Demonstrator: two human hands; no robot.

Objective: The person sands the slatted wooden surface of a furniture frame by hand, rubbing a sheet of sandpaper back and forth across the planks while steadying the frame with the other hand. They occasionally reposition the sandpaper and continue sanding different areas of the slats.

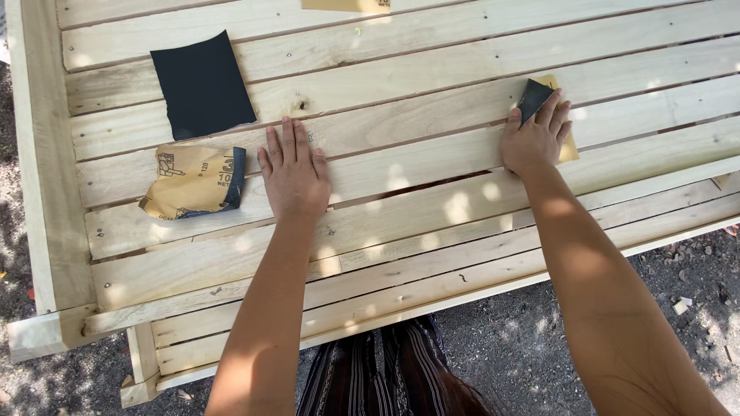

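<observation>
Outdoors, over bare dirt scattered with pebbles, a pale wooden frame of long slats (432, 115) fills the view, dappled with sun and leaf shadow.

Starting at the right fingers (556, 114): they lie spread and pressed flat on a folded piece of sandpaper (535, 98), dark grit on one face and tan backing poking out beyond the fingertips. The right hand (533, 139) does not clench the paper; it pins it against the slat under the fingers and palm. The paper sits toward the right end of a slat in the middle of the frame.

The left fingers (287, 146) are straight, slightly fanned and hold nothing. The left hand (294, 179) rests palm down on a slat, near the middle of the frame, bracing it.

Further out, a crumpled tan sheet of sandpaper (194, 182) with a dark curled edge lies just beside the left hand, and a flat black sheet (202, 83) lies above it, near a dark knot (301, 103) in the wood. A tan scrap (347, 5) peeks in at the top edge.

For good sanding, my judgement is that the strokes should run along the grain, lengthwise down the slat, with even pressure under the whole flat of the fingers, not just the tips. Small nail heads show along the boards, and the gaps between slats have sharp edges; both could tear the paper or catch skin. The bracing hand is best kept well apart from the stroke path.
</observation>
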